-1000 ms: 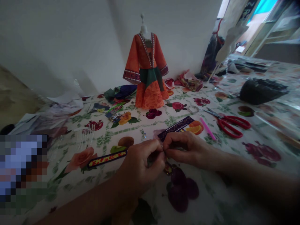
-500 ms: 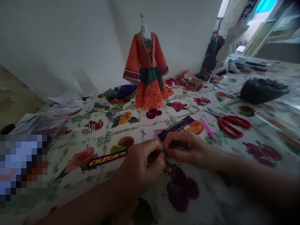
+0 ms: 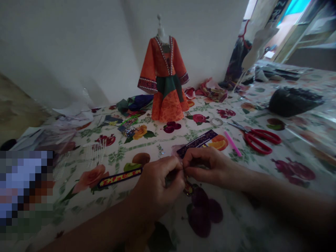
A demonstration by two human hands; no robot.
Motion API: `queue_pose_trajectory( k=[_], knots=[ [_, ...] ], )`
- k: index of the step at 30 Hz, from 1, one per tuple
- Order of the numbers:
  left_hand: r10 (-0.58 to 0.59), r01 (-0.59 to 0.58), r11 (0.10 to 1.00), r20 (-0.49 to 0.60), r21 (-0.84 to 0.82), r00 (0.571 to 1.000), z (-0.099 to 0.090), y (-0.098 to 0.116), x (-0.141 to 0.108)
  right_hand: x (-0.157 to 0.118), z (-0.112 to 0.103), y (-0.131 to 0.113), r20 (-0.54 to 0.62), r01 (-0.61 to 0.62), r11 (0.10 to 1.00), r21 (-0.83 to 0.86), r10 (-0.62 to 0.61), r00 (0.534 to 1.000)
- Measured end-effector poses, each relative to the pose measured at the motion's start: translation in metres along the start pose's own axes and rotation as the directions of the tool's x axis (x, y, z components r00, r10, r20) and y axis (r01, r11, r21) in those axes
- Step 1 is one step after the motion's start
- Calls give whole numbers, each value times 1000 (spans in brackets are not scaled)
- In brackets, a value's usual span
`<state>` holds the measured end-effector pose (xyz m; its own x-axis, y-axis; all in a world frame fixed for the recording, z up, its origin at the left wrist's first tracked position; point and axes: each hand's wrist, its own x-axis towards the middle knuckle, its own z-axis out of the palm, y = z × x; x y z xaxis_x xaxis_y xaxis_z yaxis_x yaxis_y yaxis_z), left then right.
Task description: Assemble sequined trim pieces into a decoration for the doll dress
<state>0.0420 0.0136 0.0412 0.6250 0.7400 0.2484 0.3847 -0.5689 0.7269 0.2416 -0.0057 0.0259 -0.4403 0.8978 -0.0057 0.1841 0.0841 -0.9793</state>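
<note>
My left hand (image 3: 162, 183) and my right hand (image 3: 207, 164) meet fingertip to fingertip above the table, both closed in a pinch. What they pinch is too small and shaded to make out. Just below the fingers shows a small patterned, glinting piece (image 3: 188, 189). Behind my right hand lies a dark strip of fabric with white bead rows (image 3: 198, 142). A dark-edged strip with red and yellow patterning (image 3: 119, 177) lies to the left, partly behind my left hand. A pink stick (image 3: 232, 143) and red-handled scissors (image 3: 258, 137) rest to the right.
A small dress form in an orange and green dress (image 3: 168, 80) stands at the back by the wall. Fabric scraps (image 3: 136, 105) lie around it. A roll of tape (image 3: 217, 121) and a black bundle (image 3: 294, 100) sit right. White bead strands (image 3: 98, 150) lie left on the fruit-patterned tablecloth (image 3: 236, 217).
</note>
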Motion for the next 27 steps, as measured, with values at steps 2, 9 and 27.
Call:
queue_pose_trajectory(
  k=[2, 9, 27],
  knots=[
    [37, -37, 999, 3, 17, 999, 0, 0, -1, 0, 1, 0, -11, -5, 1000, -14, 5, 1000],
    [18, -18, 1000, 0, -12, 1000, 0, 1, 0, -1, 4, 3, -57, 0, 999, 44, 3, 998],
    [-114, 112, 987, -8, -115, 993, -1, -1, 0, 5, -1, 4, -34, 51, 964, 260, -43, 998]
  ],
)
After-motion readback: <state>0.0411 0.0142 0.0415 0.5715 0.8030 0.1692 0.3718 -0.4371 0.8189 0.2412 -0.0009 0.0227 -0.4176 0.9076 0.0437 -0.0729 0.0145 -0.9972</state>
